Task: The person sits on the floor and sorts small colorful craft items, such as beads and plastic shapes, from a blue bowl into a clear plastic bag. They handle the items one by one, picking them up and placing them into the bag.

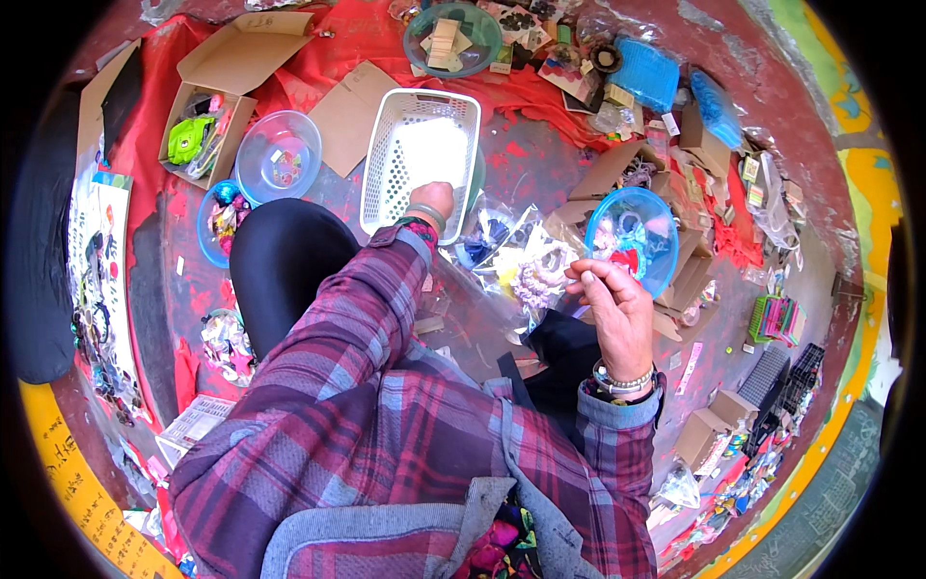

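My left hand (432, 200) is closed over the near right part of a white perforated plastic basket (374, 183). Its fingers point away, so whatever they hold is hidden. To the right, my right hand (622, 318) is raised with thumb and fingertips pressed together; anything in that pinch is too small to make out. Just left of those fingertips lies a pale lilac ruffled hair scrunchie (540, 280) in or on clear plastic bags. Beside it sits a dark blue bunched item (485, 236), also among clear plastic.
A blue-tinted clear bowl (668, 232) with colourful pieces stands right of the bags. Left are a clear bowl (279, 159), an open cardboard box (201, 135) and a small blue bowl (214, 249). Another bowl (482, 43) holds cards at the back. A green basket (772, 318) stands at right.
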{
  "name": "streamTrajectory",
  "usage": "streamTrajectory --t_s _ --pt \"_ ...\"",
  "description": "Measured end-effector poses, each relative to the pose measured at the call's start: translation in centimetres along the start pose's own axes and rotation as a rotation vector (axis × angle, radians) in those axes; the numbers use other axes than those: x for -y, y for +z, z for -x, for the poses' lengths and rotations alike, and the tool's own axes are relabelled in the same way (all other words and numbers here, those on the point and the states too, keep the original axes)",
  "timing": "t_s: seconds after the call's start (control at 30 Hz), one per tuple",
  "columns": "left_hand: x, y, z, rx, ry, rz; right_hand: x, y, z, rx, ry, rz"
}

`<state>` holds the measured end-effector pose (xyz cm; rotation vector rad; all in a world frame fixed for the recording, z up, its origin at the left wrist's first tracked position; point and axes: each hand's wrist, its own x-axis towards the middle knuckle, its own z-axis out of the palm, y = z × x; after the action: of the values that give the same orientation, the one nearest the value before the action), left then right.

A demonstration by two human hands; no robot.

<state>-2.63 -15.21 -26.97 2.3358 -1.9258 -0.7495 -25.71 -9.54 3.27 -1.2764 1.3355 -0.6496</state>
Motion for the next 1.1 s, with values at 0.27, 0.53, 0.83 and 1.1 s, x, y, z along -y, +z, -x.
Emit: streamTrajectory --t_s 0.27,0.53,0.83,1.1 --pt "0.8 -1.7 -0.2 0.052 -0.029 -0.011 0.0 -0.2 0.4 -0.020 0.001 0.003" --pt "2.1 0.1 -0.7 0.157 -0.058 -0.010 -1.0 0.0 0.2 -0.008 -0.065 -0.018" --pt "2.4 -4.9 -1.6 -0.113 -0.255 0.098 -1.7 0.0 0.0 0.003 -0.142 0.027" --pt "2.1 -9.2 0.5 -0.159 -0.211 0.151 -2.0 0.3 0.1 -0.039 -0.183 0.010"
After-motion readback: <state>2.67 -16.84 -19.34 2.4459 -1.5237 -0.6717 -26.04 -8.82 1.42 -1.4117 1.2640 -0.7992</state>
